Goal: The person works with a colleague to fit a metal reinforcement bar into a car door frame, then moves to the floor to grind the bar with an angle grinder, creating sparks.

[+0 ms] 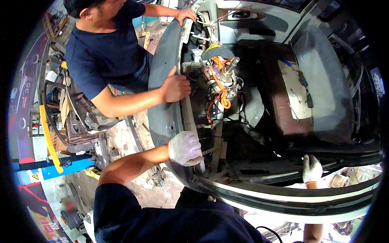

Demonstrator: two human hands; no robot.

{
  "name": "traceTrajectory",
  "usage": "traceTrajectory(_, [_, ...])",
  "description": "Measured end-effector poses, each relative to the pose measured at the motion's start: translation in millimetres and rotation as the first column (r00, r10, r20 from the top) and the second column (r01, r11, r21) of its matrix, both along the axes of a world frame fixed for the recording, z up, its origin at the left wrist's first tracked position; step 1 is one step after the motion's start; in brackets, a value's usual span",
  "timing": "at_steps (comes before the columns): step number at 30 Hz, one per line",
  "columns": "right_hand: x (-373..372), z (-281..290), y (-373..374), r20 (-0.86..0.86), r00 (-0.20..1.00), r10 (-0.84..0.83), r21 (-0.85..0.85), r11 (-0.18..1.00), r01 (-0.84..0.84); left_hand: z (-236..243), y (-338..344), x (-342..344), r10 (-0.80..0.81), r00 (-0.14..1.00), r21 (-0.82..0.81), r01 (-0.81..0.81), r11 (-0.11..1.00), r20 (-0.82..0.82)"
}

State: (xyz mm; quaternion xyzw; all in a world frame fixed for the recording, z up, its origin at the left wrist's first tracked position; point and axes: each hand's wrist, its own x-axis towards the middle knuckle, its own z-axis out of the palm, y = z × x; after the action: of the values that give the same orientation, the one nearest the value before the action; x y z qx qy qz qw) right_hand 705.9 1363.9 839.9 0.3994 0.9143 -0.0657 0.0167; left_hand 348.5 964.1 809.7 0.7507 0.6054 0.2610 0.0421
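Observation:
My left hand (185,148), in a pale work glove, has its fingers curled over the inner edge of a long dark grey vehicle body panel (160,109). Far to the right, my gloved right hand (312,169) is at the inner side of a curved black-and-white body frame (279,202). That forearm passes behind the frame, and the fingers stretch out with no object visible in them. Across the grey panel, a co-worker's bare hand (176,87) grips the same edge. The co-worker's other hand (186,16) rests near the panel's far end.
Inside the vehicle stands an exposed steering column (227,71) with orange wiring (223,97). A seat (324,85) is at the right, with tools on a pale board (298,97). Metal frames and parts (85,113) crowd the floor at left, beside a blue beam (69,167).

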Motion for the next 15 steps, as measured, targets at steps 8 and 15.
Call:
traceTrajectory(8, [10.9,-10.8,11.0,-0.041,0.999,-0.029,-0.059,0.998,0.027,-5.2,0.7,-3.3,0.022,0.999,0.051,-0.021,0.998,-0.027])
traceTrajectory(15, [2.6,0.0,5.4,0.099,0.985,-0.142,-0.137,0.978,0.155,-4.6,-5.4,-1.0,0.047,0.999,-0.012,-0.047,0.999,-0.026])
